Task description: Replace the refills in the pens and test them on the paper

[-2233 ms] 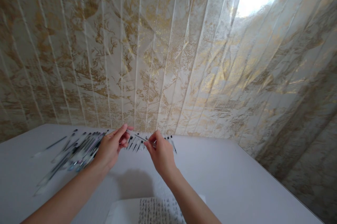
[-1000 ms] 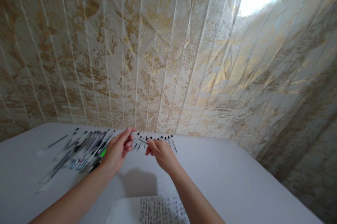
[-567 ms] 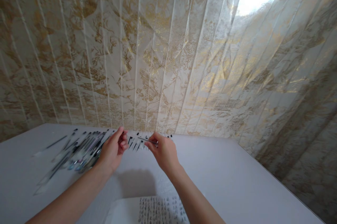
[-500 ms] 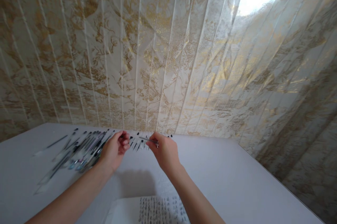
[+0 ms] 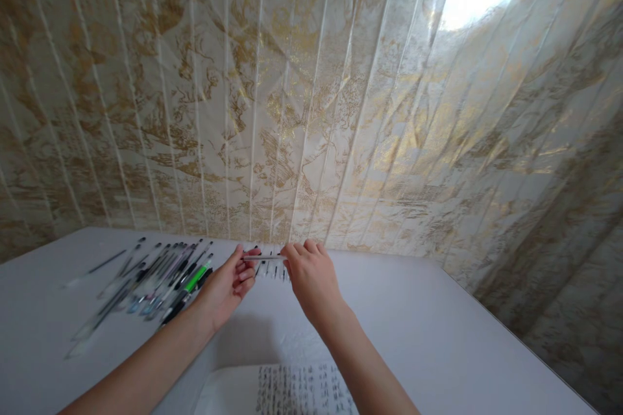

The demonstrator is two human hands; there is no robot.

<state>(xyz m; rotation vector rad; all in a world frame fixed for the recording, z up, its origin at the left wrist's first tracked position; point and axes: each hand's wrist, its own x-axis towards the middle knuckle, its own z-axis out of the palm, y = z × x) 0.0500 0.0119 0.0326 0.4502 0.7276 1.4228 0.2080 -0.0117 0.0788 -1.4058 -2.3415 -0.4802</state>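
Between my two hands a slim, pale pen (image 5: 265, 258) lies level above the table. My left hand (image 5: 228, 288) grips its left end between thumb and fingers, palm turned partly up. The other end is in the closed fingers of my right hand (image 5: 311, 282), seen from the back, so its tip is hidden. Just beyond the hands is a row of slender, dark-tipped pens or pen parts (image 5: 276, 270), partly covered by them. Left of my left hand lies a spread of many pens (image 5: 160, 272), among them a bright green one (image 5: 198, 277).
A sheet of paper (image 5: 233, 389) with columns of handwriting lies at the near edge of the white table (image 5: 413, 324). One pen (image 5: 107, 261) rests apart at the far left. Gold-patterned curtain fabric (image 5: 292, 110) rises behind the table and along the right.
My left hand has moved right and taken hold of the pen's left end. The pen has swung level in my right hand. The green pen has come into view.
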